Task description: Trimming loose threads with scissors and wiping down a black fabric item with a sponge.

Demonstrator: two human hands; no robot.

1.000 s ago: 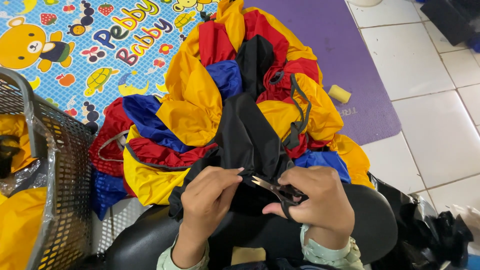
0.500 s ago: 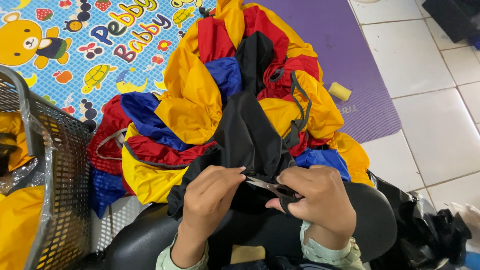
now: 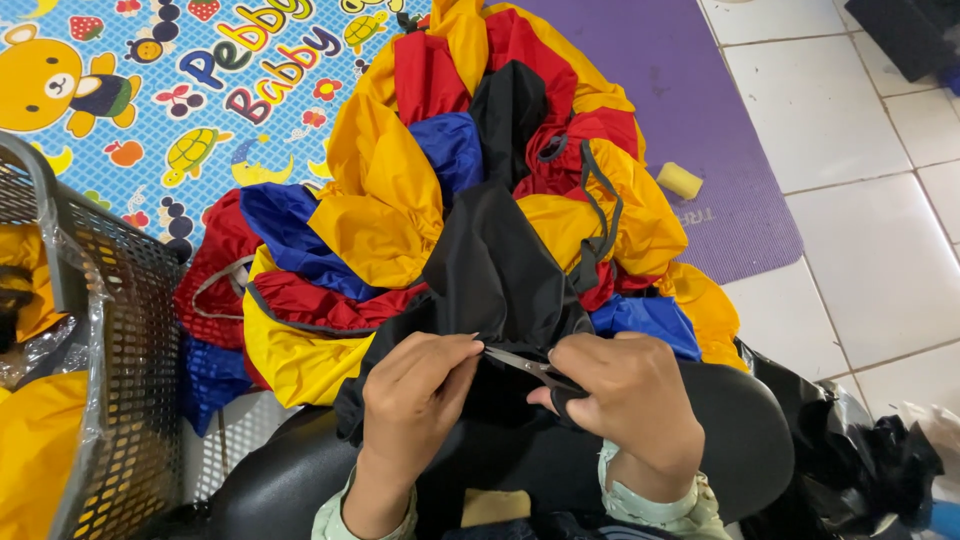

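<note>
Nearest, at 6 o'clock in the head view, both hands work on black fabric (image 3: 500,270) draped over a rounded black seat edge (image 3: 740,440). Left hand (image 3: 420,385): fingers curled, fingertips pinching a fold of the black fabric. Right hand (image 3: 625,400): closed around small thread snips (image 3: 525,365), blades pointing toward 9 o'clock, tips just beside the left fingertips at the pinched fold. At 9 o'clock: grey perforated basket (image 3: 130,400) holding yellow cloth in clear plastic. At 12 o'clock, beyond the hands: heap of yellow, red, blue and black garments (image 3: 400,200); the black fabric runs up into it. At 4 o'clock: crumpled black plastic bag (image 3: 850,460) on white tile floor (image 3: 850,130). Farther, 11 o'clock: cartoon-printed play mat (image 3: 150,110). At 1 o'clock: purple mat (image 3: 690,100) with a small yellow block (image 3: 680,180) lying on it.
</note>
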